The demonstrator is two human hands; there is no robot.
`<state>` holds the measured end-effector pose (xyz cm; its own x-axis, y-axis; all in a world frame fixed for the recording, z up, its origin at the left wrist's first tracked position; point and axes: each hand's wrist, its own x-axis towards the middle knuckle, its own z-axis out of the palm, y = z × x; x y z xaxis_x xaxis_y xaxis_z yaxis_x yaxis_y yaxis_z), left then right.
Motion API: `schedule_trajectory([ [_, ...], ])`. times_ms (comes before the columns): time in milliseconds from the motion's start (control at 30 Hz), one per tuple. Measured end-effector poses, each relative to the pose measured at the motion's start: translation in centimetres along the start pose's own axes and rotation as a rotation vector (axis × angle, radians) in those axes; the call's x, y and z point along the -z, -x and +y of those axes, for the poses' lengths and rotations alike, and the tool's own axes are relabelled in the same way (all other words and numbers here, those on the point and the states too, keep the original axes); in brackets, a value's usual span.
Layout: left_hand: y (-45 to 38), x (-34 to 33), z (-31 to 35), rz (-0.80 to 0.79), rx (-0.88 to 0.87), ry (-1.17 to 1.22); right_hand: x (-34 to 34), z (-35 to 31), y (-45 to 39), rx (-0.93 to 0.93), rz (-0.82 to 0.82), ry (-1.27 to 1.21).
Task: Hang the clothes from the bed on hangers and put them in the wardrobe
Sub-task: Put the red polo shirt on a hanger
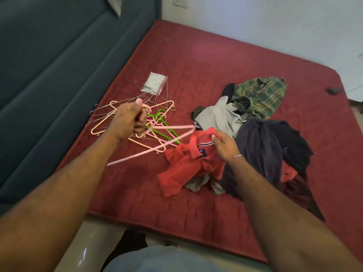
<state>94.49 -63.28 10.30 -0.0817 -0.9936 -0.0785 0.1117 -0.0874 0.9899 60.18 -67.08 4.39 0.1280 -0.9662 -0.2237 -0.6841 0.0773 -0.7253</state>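
Head view: the left hand [128, 120] grips a pink plastic hanger [157, 147] by its hook end, the hanger's arm slanting down toward the right hand [225, 147], which pinches the collar of a red polo shirt [188, 165] lying on the maroon mattress [196, 55]. Just beyond the left hand lies a loose heap of hangers [157, 118], peach, green and wire. Past the right hand sits a pile of clothes [261, 138], with a green plaid shirt [261, 95] farthest off.
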Motion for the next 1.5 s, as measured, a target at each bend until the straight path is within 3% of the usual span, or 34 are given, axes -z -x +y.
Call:
schedule_trajectory([
  [133, 0.2, -3.6, 2.8, -0.165, -0.009, -0.024, 1.9, -0.7, 0.9, 0.078, 0.004, 0.006],
  [333, -0.3, -6.8, 5.5, -0.235, 0.002, -0.075, 3.4, -2.5, 1.8, 0.197, -0.027, 0.076],
  [500, -1.1, -5.9, 7.2, -0.333, -0.005, -0.099, 4.0, -3.0, 1.0, 0.110, 0.151, 0.127],
  [667, -2.9, -4.9, 7.4, -0.305, -0.096, -0.090, 2.8, -6.0, 1.0, 0.142, 0.039, 0.027],
  [833, -5.1, -3.8, 7.5, -0.256, -0.144, 0.021, 1.8, -8.6, -0.5, 0.178, 0.105, 0.125],
  [1000, -7.4, -4.6, 8.2, -0.271, -0.180, 0.089, 0.8, -14.7, -0.6, 0.212, 0.006, -0.314],
  [1067, -8.2, -5.4, 8.0, -0.252, -0.199, 0.094, 0.5, -17.0, -0.5, 0.212, 0.006, -0.363],
  [1200, -10.3, -5.7, 6.9, -0.176, -0.257, 0.013, 0.0, -18.1, -1.1, 0.272, 0.041, -0.173],
  [1300, -10.9, -5.9, 6.1, -0.054, -0.366, -0.194, -1.5, -17.6, -2.4, 0.168, 0.216, -0.059],
  [1400, -10.8, -5.1, 6.2, 0.209, -0.568, -0.468, -2.6, -17.0, -3.3, 0.054, 0.427, -0.009],
  [1500, -10.3, -2.4, 4.9, 0.590, -0.621, -0.464, -2.0, -16.2, -3.4, 0.008, 0.516, -0.086],
])
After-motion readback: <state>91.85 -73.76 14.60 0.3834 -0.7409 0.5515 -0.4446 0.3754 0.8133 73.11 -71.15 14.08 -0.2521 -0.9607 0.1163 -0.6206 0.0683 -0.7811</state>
